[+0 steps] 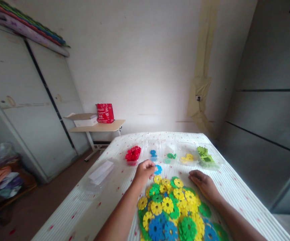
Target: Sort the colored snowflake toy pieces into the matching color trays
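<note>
My left hand (145, 170) pinches a blue notched plastic disc (158, 169) just beyond the pile. My right hand (202, 181) rests at the pile's right side, fingers bent loosely; I see nothing in it. Between my forearms spreads a heap of yellow, green and blue notched discs (168, 205). Behind my hands stands a row of clear plastic boxes. One box holds red pieces (133, 154), another a few blue discs (153, 154). Green discs (171, 156) lie in the middle box, and yellow discs (187, 157) in the one beside it. Light green pieces (205, 155) fill the box at the right end.
A clear box with white paper (101, 172) sits on the left of the striped, red-specked tablecloth (84, 214). Against the wall, a small side table (102, 126) bears a red bag (105, 113) and a white carton (84, 120). Cabinets (29, 93) line the left.
</note>
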Demonstrator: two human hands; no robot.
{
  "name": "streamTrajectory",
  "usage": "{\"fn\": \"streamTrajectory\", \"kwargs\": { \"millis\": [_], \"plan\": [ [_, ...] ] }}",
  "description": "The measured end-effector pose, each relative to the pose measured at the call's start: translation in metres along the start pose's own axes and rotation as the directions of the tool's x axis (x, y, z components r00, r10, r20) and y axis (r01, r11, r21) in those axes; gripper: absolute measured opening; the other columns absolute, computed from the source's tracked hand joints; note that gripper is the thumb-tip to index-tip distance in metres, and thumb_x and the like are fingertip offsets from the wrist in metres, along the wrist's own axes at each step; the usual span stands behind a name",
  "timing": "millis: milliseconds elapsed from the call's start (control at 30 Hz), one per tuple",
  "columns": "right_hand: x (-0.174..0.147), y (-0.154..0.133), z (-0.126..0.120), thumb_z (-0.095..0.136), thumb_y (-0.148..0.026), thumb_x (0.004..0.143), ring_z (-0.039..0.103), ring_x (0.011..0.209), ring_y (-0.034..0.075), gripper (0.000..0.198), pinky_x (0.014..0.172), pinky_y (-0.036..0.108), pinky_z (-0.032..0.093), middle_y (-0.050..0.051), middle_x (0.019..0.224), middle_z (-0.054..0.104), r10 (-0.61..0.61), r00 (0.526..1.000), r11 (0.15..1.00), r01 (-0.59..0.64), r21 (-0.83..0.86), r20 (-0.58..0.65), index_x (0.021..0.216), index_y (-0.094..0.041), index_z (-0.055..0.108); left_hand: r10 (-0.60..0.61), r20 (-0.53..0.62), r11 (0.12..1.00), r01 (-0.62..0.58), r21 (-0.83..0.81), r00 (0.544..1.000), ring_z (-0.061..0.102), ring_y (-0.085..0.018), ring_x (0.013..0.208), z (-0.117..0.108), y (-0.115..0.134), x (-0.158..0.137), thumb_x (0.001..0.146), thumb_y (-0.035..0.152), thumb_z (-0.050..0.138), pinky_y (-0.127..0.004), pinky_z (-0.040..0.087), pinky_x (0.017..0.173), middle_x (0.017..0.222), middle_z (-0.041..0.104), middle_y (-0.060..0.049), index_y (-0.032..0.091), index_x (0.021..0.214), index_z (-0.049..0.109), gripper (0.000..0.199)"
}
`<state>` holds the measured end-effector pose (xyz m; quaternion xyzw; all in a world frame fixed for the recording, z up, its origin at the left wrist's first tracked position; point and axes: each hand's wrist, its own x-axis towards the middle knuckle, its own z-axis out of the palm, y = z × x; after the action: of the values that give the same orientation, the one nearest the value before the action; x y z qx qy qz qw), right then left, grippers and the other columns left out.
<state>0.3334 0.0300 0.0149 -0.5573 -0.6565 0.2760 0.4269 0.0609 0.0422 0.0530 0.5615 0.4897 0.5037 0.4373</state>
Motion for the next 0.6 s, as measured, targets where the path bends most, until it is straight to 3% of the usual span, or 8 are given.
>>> {"fn": "streamTrajectory", "kwargs": {
  "millis": [167, 300, 433, 600],
  "plan": [
    [0.0, 0.004, 0.0, 0.053, -0.042, 0.074, 0.063, 0.077, 0.021, 0.025, 0.07, 0.027, 0.048, 0.003, 0.08, 0.07, -0.006, 1.0, 1.0, 0.006, 0.011, 0.008, 0.081, -0.02, 0.063, -0.011, -0.222, 0.99, -0.02, -0.14, 0.975, 0.044, -0.006, 0.037, -0.008, 0.007, 0.048, 0.057, 0.039, 0.067, -0.019, 0.034, 0.04, 0.045, 0.05, 0.007, 0.015, 0.068, 0.054, 0.029],
    [0.002, 0.007, 0.001, 0.053, -0.042, 0.074, 0.064, 0.077, 0.021, 0.026, 0.07, 0.027, 0.048, 0.003, 0.08, 0.07, -0.01, 1.0, 1.0, 0.01, 0.029, 0.009, 0.082, -0.02, 0.063, -0.037, -0.33, 0.982, -0.026, -0.185, 0.943, 0.056, -0.008, 0.046, -0.004, 0.003, 0.072, 0.057, 0.033, 0.068, -0.022, 0.046, 0.05, 0.06, 0.057, 0.003, 0.015, 0.077, 0.056, 0.029],
    [0.002, 0.009, 0.002, 0.052, -0.042, 0.073, 0.064, 0.077, 0.021, 0.026, 0.07, 0.027, 0.048, 0.004, 0.08, 0.07, -0.001, 1.0, 1.0, 0.0, 0.028, 0.015, 0.082, -0.019, 0.062, -0.028, -0.395, 0.992, -0.022, -0.121, 0.918, 0.058, -0.009, 0.049, -0.002, -0.015, 0.062, 0.06, 0.025, 0.064, -0.022, 0.048, 0.052, 0.066, 0.059, 0.002, 0.015, 0.079, 0.058, 0.023],
    [0.002, 0.004, 0.0, 0.052, -0.04, 0.075, 0.063, 0.077, 0.022, 0.024, 0.07, 0.03, 0.048, 0.004, 0.08, 0.07, -0.04, 0.999, 0.998, 0.041, -0.043, 0.024, 0.081, -0.02, 0.063, 0.0, -0.331, 0.999, 0.015, 0.041, 0.943, 0.056, -0.012, 0.045, -0.017, -0.042, 0.017, 0.061, 0.024, 0.055, -0.019, 0.04, 0.04, 0.054, 0.057, 0.003, 0.015, 0.07, 0.061, 0.014]
  ]
}}
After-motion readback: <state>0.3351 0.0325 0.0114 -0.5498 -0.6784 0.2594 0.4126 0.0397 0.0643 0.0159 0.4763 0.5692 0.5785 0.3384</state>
